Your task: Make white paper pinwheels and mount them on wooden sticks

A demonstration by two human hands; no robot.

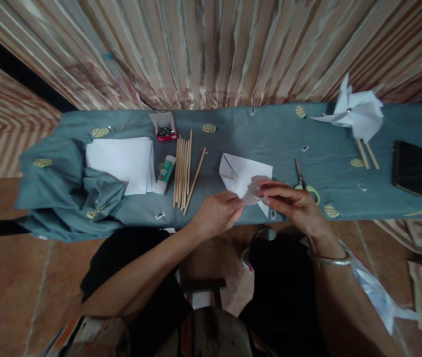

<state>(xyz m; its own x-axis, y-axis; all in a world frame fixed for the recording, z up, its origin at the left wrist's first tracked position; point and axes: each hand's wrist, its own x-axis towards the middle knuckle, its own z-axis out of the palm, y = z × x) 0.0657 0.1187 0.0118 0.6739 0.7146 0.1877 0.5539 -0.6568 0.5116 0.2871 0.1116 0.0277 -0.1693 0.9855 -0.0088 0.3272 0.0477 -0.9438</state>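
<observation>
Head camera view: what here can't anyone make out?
Head view: parts of the white folded paper, covered by the bare left hand and bare right hand.
Head view: one corner of the white paper stack, under crumpled grey-green cloth.
Head view: dark shiny pieces in the red-and-white box, too small to identify.
Head view: lettering on the green-and-white tube, blurred.

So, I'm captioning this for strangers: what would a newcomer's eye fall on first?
Probably the bare left hand and bare right hand, both at a folded white paper sheet near the front edge of the blue-green patterned cloth. Next, perhaps, the bladed white paper pinwheel shapes toward the right, two pale wooden sticks poking out below. Left sits a flat white paper stack.
</observation>
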